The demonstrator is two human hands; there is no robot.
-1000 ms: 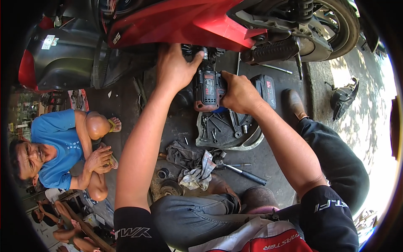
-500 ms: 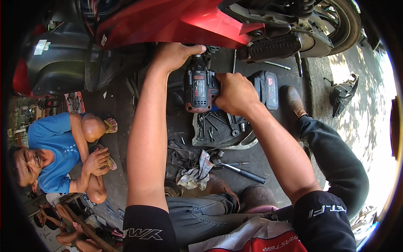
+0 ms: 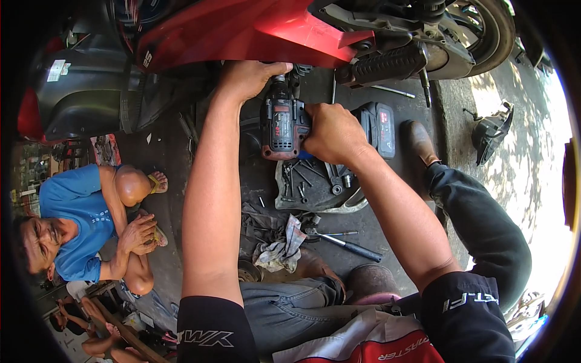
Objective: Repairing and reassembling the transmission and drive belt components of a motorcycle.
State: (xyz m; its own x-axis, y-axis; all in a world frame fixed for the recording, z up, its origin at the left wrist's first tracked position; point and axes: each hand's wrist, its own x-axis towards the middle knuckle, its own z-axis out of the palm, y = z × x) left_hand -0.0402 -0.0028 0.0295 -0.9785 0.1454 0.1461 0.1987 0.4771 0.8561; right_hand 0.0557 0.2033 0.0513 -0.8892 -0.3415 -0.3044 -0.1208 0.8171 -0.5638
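My right hand (image 3: 334, 132) is closed round the grip of a black and dark-red cordless impact wrench (image 3: 279, 130), its battery (image 3: 378, 130) showing to the right. The tool's nose points up under the red scooter body panel (image 3: 236, 30). My left hand (image 3: 251, 78) is closed just above the nose, thumb across the top beside the socket (image 3: 279, 81); its fingertips disappear behind the panel's edge, so what they grip is hidden. Below the wrench, a dirty tray (image 3: 287, 202) holds several bolts, sockets and wrenches.
A person in blue (image 3: 72, 196) squats at left; other people (image 3: 91, 320) sit behind. Rags (image 3: 275, 248) and a long-handled wrench (image 3: 348, 248) lie below the tray. A footrest (image 3: 381, 69) and wheel are at top right, a black part (image 3: 493, 133) on sunlit concrete.
My left hand has shifted up and left, turning over the socket at the panel's edge. The wrench and right hand appear slightly farther left, as does the scooter, with the view shifting.
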